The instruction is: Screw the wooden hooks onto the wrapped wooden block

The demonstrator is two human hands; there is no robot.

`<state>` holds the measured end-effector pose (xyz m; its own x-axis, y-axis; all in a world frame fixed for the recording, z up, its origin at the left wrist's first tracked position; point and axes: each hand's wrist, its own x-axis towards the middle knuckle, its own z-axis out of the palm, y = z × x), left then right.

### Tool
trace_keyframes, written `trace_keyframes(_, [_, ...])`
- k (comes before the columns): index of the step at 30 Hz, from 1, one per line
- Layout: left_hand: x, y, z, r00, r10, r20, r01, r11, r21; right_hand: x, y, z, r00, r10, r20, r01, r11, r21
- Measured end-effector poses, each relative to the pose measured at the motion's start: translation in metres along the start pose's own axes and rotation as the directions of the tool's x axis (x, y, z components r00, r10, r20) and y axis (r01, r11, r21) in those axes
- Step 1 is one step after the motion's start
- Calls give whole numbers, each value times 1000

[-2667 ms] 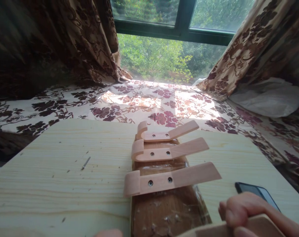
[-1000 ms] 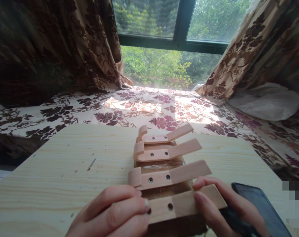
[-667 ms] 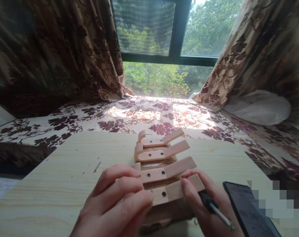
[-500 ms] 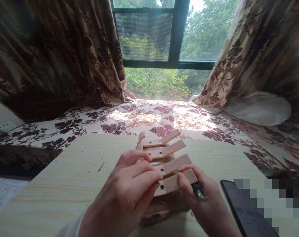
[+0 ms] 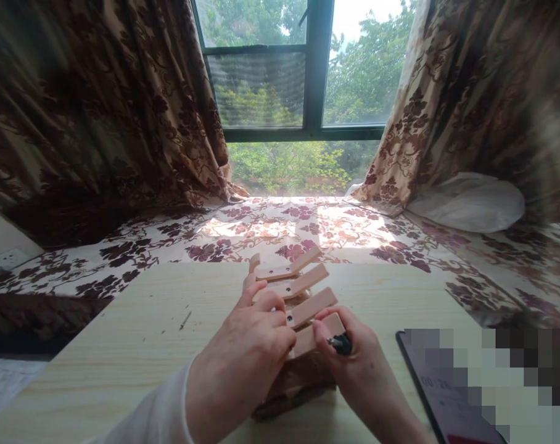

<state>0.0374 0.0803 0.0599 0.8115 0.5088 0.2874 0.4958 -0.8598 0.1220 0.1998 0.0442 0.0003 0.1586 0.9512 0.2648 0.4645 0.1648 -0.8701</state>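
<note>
The nearest wooden strip [image 5: 306,341] lay across the brown block [image 5: 303,383] on the counter [image 5: 123,345], its long axis slanting away to the right. The left hand [image 5: 240,354] covered its left end; whether that grip was closed could not be told. The right hand's [image 5: 366,361] grip was clamped on the other end, a dark-handled tool [image 5: 343,345] alongside. The strip looked pale, smooth and square-ended.

Your head camera looks from above and behind your grip, facing forward and down — close enough that your left hand [image 5: 243,357] and right hand [image 5: 361,357] fill the lower middle, the window [image 5: 314,80] farther off beyond them.
</note>
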Motion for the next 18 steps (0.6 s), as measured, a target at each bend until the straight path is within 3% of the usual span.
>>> trace_keyframes(9, [3, 1, 10, 993, -98, 72, 99, 995, -7, -1, 3, 0, 999, -25, -28, 25, 1000, 6])
trace_keyframes(15, [2, -1, 16, 997, -75, -29, 74, 996, -44, -1, 2, 0, 1000, -13, -27, 13, 1000, 11])
trace_keyframes(18, [3, 0, 19, 995, -98, 24, 99, 994, -55, -2, 2, -1, 1000, 0, -15, 0, 1000, 15])
